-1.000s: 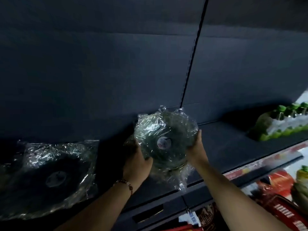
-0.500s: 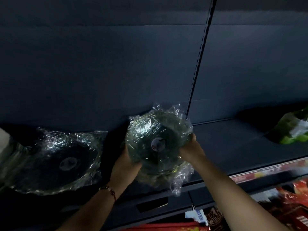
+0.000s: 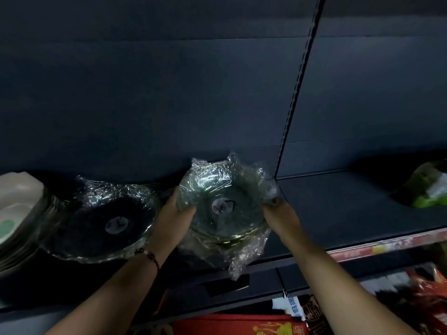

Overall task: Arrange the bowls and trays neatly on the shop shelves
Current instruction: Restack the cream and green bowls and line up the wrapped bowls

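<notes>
Head view shows your left hand (image 3: 174, 220) and right hand (image 3: 280, 215) gripping the wrapped stack of glass bowls (image 3: 223, 209), fingers curled around opposite rims, low over the dark shelf (image 3: 338, 213). Just outside your left fingers sits a wrapped dark bowl (image 3: 101, 221). Slick, loose cling film could let the stack slip, or knock that neighbour.

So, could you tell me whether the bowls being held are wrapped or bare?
Wrapped: crinkled clear film covers the bowls, loose below.
</notes>
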The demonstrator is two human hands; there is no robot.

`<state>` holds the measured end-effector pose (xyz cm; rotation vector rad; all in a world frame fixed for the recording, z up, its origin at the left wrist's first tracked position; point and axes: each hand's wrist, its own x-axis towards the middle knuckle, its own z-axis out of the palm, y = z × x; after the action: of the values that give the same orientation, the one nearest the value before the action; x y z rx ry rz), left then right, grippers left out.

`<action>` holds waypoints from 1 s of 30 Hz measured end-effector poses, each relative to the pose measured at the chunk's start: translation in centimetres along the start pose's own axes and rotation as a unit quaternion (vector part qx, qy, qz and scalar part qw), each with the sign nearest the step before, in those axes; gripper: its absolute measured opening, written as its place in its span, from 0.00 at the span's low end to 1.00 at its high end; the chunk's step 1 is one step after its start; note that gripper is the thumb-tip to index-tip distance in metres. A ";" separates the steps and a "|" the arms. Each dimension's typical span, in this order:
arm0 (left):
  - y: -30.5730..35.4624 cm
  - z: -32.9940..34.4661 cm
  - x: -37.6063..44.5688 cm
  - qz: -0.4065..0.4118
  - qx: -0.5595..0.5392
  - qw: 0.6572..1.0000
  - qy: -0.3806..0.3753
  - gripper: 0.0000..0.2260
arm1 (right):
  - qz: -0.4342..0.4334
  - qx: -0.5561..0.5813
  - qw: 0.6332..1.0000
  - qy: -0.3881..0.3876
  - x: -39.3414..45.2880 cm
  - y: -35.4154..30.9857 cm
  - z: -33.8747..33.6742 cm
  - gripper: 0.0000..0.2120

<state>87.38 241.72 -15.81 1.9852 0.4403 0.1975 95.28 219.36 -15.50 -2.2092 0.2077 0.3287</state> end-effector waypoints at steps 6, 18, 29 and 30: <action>-0.5 0.5 -1.0 0.022 0.089 0.995 -0.028 0.32 | -0.013 -0.047 0.999 0.018 -0.6 0.4 2.0 0.19; -3.2 -4.8 -2.7 0.181 0.454 0.872 0.007 0.32 | -0.359 -0.296 0.883 0.053 -7.1 -2.1 4.7 0.35; -14.5 -13.7 -3.1 0.148 0.557 0.817 -0.027 0.17 | -0.425 -0.398 0.812 -0.051 -12.4 -5.1 14.9 0.33; -15.2 -15.0 -3.1 0.136 0.563 0.814 -0.040 0.11 | -0.423 -0.410 0.807 -0.043 -13.3 -6.0 16.2 0.33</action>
<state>76.31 258.95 -22.65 3.2261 0.2009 0.0057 81.60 236.28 -16.45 -2.8183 -1.1620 -0.0144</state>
